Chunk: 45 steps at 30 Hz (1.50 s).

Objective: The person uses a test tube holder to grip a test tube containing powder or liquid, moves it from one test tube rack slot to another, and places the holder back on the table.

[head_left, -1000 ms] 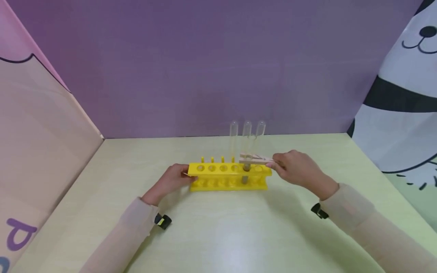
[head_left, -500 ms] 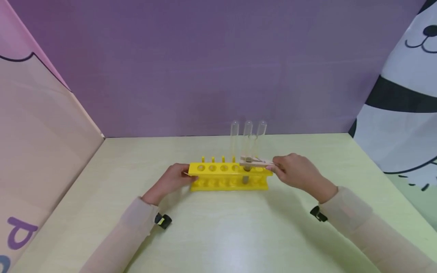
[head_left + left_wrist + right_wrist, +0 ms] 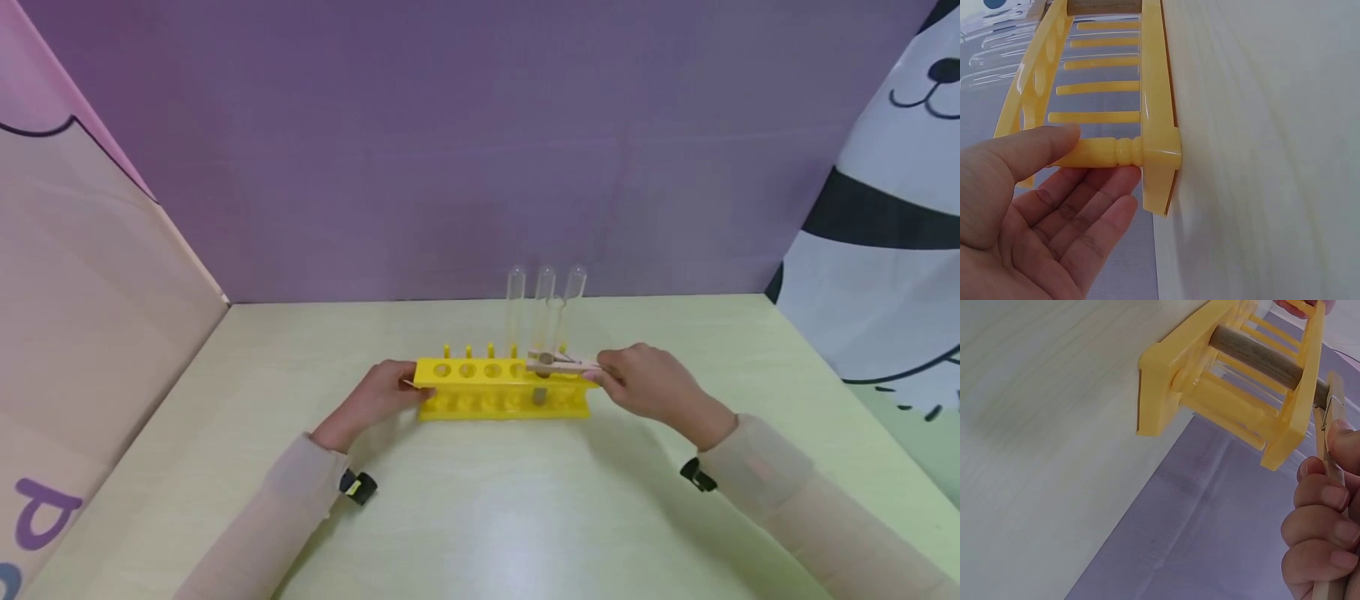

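A yellow plastic test tube rack [image 3: 480, 372] stands on the table. My left hand [image 3: 384, 389] grips its left end; in the left wrist view, thumb and fingers lie on either side of the end post [image 3: 1094, 152]. My right hand [image 3: 647, 379] holds a wooden test tube clamp [image 3: 570, 365] by its handle, fingers curled round it. The clamp's jaws are at an upright test tube [image 3: 557, 312] with grey-brown contents [image 3: 1254, 356], just above the rack's top plate. Whether they squeeze the glass I cannot tell. This tube stands in a hole toward the rack's right end.
Three clear test tubes [image 3: 516, 287] stand upside down at the back of the rack, on its right half. Yellow pegs [image 3: 468, 351] rise along its back. A purple panel [image 3: 480, 150] borders the table [image 3: 480, 500] behind.
My right hand has lowered a little, bringing the clamp down along the test tube toward the top plate. The tube, rack and left hand have stayed in place.
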Each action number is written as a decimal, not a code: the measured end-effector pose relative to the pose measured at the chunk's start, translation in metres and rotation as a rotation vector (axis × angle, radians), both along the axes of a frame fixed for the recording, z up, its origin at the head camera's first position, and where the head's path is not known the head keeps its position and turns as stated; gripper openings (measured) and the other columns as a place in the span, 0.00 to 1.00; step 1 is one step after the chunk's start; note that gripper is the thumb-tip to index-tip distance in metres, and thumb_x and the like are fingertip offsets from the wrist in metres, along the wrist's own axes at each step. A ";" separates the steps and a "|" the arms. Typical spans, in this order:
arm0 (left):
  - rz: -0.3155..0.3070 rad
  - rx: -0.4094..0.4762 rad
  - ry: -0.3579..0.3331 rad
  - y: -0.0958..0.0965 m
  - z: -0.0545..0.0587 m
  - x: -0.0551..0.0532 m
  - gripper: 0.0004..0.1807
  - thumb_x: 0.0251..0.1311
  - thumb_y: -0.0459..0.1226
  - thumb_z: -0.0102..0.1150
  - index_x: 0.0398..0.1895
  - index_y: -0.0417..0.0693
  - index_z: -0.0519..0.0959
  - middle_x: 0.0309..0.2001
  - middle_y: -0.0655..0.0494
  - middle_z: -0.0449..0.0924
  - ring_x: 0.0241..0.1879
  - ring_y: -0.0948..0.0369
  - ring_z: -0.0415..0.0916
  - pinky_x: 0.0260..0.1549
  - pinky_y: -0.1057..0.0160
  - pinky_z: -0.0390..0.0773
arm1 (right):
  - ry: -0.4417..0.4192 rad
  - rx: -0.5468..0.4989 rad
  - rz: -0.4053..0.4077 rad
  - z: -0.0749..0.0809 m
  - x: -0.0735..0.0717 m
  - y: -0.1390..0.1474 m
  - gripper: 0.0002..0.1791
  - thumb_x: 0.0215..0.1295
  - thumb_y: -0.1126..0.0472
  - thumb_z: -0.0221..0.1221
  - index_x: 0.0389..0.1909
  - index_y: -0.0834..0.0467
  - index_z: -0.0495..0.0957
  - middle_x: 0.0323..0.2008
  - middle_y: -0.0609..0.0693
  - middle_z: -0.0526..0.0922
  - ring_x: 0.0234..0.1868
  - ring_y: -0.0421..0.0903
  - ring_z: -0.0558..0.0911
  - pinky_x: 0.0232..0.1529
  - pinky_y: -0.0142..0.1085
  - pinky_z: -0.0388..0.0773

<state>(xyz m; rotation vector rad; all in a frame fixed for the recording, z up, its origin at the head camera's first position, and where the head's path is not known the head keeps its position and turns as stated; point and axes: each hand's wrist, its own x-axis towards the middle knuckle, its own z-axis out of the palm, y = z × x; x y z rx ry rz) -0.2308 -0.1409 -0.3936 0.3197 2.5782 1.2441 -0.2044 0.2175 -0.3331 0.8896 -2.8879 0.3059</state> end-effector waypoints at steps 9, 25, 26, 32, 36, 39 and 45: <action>0.007 -0.008 -0.009 0.000 -0.002 -0.001 0.18 0.58 0.35 0.62 0.53 0.43 0.78 0.45 0.54 0.81 0.36 0.58 0.73 0.38 0.62 0.76 | 0.005 0.005 -0.001 -0.004 0.001 -0.001 0.20 0.66 0.56 0.57 0.16 0.52 0.61 0.11 0.41 0.55 0.13 0.37 0.54 0.17 0.30 0.54; -0.017 0.007 0.001 -0.001 -0.001 0.001 0.17 0.59 0.36 0.61 0.53 0.43 0.78 0.45 0.54 0.81 0.37 0.59 0.74 0.40 0.61 0.76 | 0.002 0.003 -0.012 -0.005 0.001 -0.001 0.19 0.66 0.57 0.56 0.16 0.52 0.63 0.11 0.42 0.55 0.13 0.36 0.53 0.17 0.30 0.54; -0.011 0.007 -0.002 -0.001 -0.001 0.000 0.17 0.59 0.36 0.61 0.53 0.43 0.78 0.45 0.55 0.81 0.38 0.59 0.74 0.40 0.61 0.76 | 0.003 0.004 -0.011 -0.005 0.001 -0.001 0.19 0.66 0.57 0.57 0.16 0.52 0.63 0.11 0.42 0.55 0.13 0.36 0.53 0.17 0.30 0.54; -0.005 0.002 -0.005 -0.001 -0.001 0.000 0.17 0.59 0.36 0.61 0.53 0.44 0.78 0.45 0.54 0.81 0.38 0.59 0.74 0.39 0.62 0.76 | 0.008 0.002 -0.013 -0.006 0.001 -0.001 0.20 0.66 0.56 0.56 0.16 0.52 0.62 0.11 0.42 0.55 0.13 0.37 0.53 0.17 0.30 0.54; 0.003 0.006 -0.006 -0.001 0.000 0.000 0.17 0.59 0.36 0.62 0.52 0.45 0.79 0.45 0.55 0.81 0.37 0.59 0.74 0.39 0.62 0.76 | 0.009 -0.003 -0.019 -0.007 0.001 -0.001 0.20 0.66 0.56 0.56 0.16 0.52 0.62 0.11 0.42 0.55 0.13 0.37 0.53 0.17 0.30 0.54; 0.000 0.003 -0.002 -0.001 0.000 0.000 0.17 0.59 0.36 0.61 0.51 0.44 0.79 0.45 0.54 0.81 0.37 0.59 0.74 0.38 0.62 0.76 | -0.001 -0.008 -0.019 -0.009 0.001 -0.001 0.19 0.67 0.56 0.56 0.17 0.53 0.63 0.11 0.42 0.55 0.13 0.37 0.53 0.17 0.30 0.54; -0.006 0.007 0.007 -0.001 0.000 0.001 0.16 0.59 0.35 0.61 0.51 0.43 0.79 0.45 0.53 0.81 0.38 0.59 0.74 0.39 0.61 0.77 | 0.015 0.005 -0.010 -0.011 0.001 0.000 0.18 0.67 0.55 0.55 0.18 0.53 0.64 0.11 0.42 0.56 0.13 0.37 0.54 0.16 0.30 0.54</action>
